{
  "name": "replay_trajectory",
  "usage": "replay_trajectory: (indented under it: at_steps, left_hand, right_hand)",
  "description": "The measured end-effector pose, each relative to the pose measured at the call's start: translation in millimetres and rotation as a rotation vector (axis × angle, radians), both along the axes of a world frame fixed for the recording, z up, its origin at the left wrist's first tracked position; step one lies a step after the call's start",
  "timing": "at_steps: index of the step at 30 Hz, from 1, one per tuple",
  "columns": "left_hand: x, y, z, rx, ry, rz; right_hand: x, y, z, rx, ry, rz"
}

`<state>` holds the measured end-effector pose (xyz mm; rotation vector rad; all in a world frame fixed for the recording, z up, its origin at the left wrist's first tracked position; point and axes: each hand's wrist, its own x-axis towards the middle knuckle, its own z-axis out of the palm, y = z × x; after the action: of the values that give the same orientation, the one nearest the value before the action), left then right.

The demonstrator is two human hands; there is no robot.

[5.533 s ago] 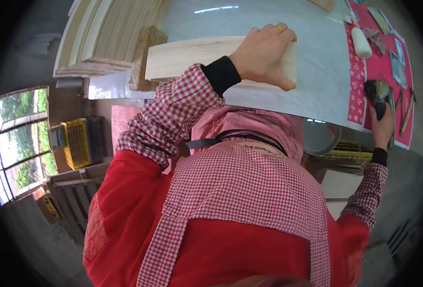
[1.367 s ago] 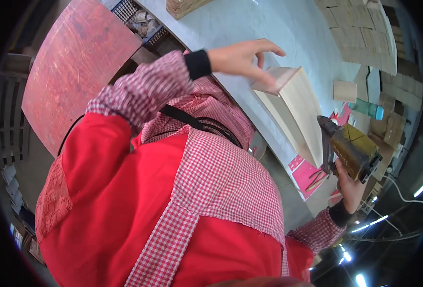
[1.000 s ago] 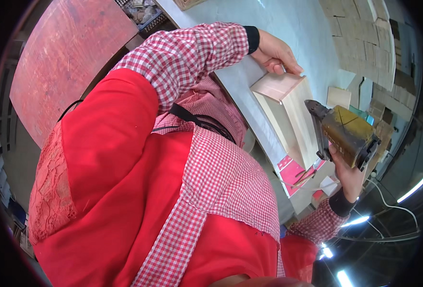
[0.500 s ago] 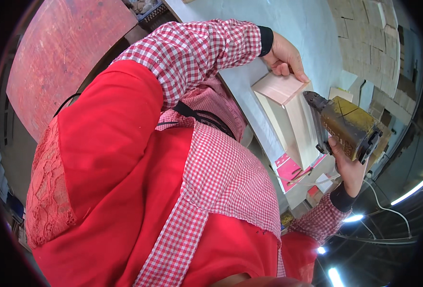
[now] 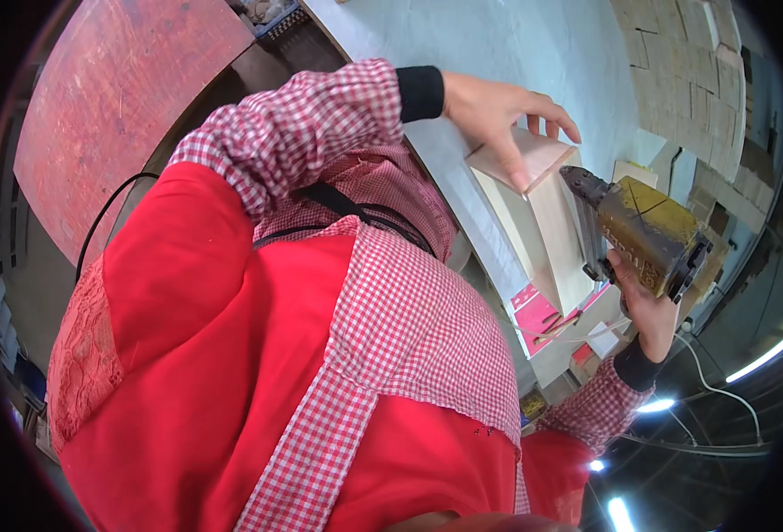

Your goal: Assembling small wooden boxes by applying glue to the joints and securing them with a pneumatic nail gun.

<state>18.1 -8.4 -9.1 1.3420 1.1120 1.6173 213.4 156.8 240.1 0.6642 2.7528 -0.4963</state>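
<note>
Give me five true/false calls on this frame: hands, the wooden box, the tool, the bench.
1. The left hand rests on the end of the wooden box. True.
2. The right hand is empty. False: it grips a yellow power tool.
3. The tool's nose points toward the box. True.
4. The box lies on the floor. False: it sits on the pale workbench.
5. The person wears a blue apron. False: it is red.

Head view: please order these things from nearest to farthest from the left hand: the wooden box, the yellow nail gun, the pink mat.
Measured from the left hand:
1. Wooden box, under its fingers.
2. Yellow nail gun, right of the box, in the right hand.
3. Pink mat, lower at the table edge.
</note>
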Motion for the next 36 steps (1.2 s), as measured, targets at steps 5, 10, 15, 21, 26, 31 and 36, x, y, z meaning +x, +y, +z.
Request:
replay_trajectory:
  at_steps: [5, 10, 15, 21, 26, 31, 36]
  left_hand:
    - [10.6, -7.4, 6.2, 0.044, 0.213, 0.132]
    - [14.4, -0.5, 1.4, 0.085, 0.229, 0.164]
    - [17.0, 0.9, -1.7, 0.098, 0.192, 0.166]
    - [15.9, 5.2, -2.8, 0.1, 0.17, 0.141]
    - [15.5, 9.7, -5.5, 0.096, 0.17, 0.13]
    - [17.7, 7.1, -6.2, 0.079, 0.148, 0.116]
    - [18.8, 6.8, -5.2, 0.079, 0.152, 0.105]
  right_hand:
    - [0.0, 4.9, -1.5, 0.04, 0.026, 0.081]
    - [-2.0, 2.3, -1.9, 0.01, 0.024, 0.048]
    - [-1.7, 1.7, -1.5, -0.019, 0.022, 0.036]
    - [-4.0, 1.0, -1.4, -0.003, 0.008, 0.033]
    - [-4.1, -1.2, 0.4, 0.014, -0.007, -0.005]
    - [-7.4, -3.2, 2.3, -0.028, 0.047, -0.079]
    - [-7.3, 7.0, -1.4, 0.124, 0.086, -0.099]
